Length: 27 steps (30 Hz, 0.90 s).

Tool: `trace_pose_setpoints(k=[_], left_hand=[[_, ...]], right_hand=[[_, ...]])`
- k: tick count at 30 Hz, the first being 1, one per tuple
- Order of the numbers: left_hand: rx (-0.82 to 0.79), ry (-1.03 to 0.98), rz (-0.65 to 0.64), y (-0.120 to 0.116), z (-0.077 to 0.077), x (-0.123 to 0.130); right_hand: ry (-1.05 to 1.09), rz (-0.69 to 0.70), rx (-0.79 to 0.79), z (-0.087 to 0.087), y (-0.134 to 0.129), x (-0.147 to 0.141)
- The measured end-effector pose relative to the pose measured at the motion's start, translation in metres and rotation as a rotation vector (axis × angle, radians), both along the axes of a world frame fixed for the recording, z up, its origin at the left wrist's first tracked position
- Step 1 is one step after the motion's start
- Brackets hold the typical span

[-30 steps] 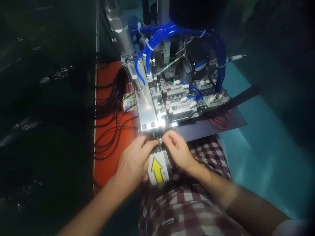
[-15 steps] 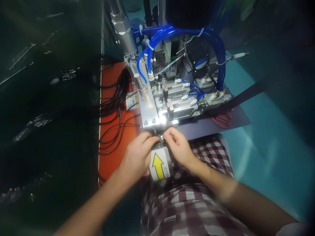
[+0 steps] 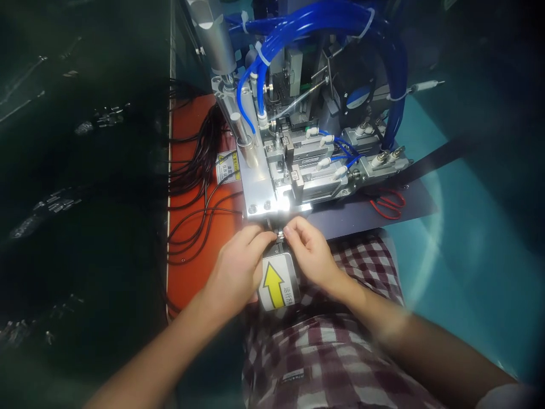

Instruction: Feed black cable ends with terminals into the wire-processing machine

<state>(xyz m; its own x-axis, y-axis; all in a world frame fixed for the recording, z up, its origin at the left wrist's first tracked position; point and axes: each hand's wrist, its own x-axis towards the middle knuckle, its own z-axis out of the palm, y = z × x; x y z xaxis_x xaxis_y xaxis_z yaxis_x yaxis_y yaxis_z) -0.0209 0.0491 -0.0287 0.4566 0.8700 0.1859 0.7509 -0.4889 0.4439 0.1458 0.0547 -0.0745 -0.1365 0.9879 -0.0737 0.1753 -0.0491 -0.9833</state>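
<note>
A small shiny metal part (image 3: 280, 234) sits between my fingertips at the front end of a narrow track. My left hand (image 3: 240, 261) is closed, with its thumb and finger at the part's left side. From the right, my right hand (image 3: 310, 250) pinches at the same part, thumb and forefinger together. Just below the fingers is a white plate with a yellow arrow (image 3: 275, 284). The bright metal block (image 3: 259, 190) of the machine stands right beyond both hands. The fingers partly hide the small part.
Blue air tubes (image 3: 315, 20) arch over the machine's cylinders (image 3: 319, 184). Black cables (image 3: 208, 142) lie on an orange surface (image 3: 191, 284) at the left. A red cord loop (image 3: 389, 204) rests on the dark base plate (image 3: 340, 221). Metal parts (image 3: 55, 201) show in the dark area further left.
The camera view has shifted slightly, so the machine appears a little larger and higher. Both hands keep nearly the same pose at the small metal part.
</note>
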Motion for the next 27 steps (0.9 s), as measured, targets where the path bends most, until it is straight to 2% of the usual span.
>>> trace_pose_setpoints(k=[7,12,18,22,25,27], left_hand=[[0.027,0.034,-0.001,-0.001,-0.001,0.000],[0.003,0.108,0.023,0.000,0.002,0.000],[-0.182,0.022,0.048,-0.014,0.012,-0.016],[-0.292,-0.031,0.157,-0.030,0.017,-0.042],[-0.247,0.072,0.067,-0.022,0.022,-0.055],[-0.053,0.295,-0.080,-0.007,0.026,-0.057]], right_hand=[[-0.011,0.000,0.000,0.000,-0.001,-0.001],[0.114,-0.020,-0.059,0.002,0.000,-0.004],[0.144,0.008,-0.068,0.002,0.001,-0.001],[0.110,0.023,-0.053,0.002,0.001,0.001],[0.103,0.028,-0.047,0.001,0.002,0.001],[0.092,0.024,-0.047,0.000,0.002,0.001]])
